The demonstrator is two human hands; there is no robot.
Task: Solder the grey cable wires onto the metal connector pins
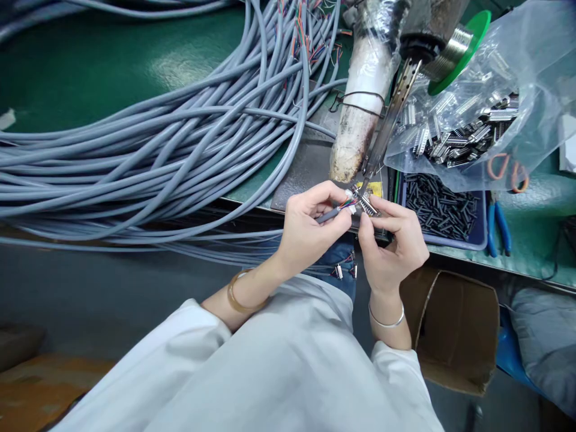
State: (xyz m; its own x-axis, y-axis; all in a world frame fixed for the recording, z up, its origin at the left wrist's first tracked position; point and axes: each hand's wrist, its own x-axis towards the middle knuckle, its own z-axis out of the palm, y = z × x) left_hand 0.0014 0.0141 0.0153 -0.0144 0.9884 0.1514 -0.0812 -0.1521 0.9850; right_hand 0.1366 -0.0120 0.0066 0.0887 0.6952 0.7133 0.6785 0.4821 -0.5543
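Observation:
My left hand (314,219) pinches the end of a grey cable (327,216), whose thin coloured wires (349,203) fan out past the fingertips. White tape or finger covers show at those fingertips. Between thumb and fingers, my right hand (392,237) grips a small metal multi-pin connector (369,207). The wires and the connector meet just below the tip of a soldering iron (366,177), which points down from above. Whether any wire is joined to a pin is too small to tell.
Bundled grey cables (180,150) cover the left of the green bench. A wrapped white tube (360,114) and a solder spool (463,54) stand above. At right are a bag of connectors (472,132), a bin of black sleeves (481,231), blue-handled pliers (498,228) and orange-handled scissors (517,177).

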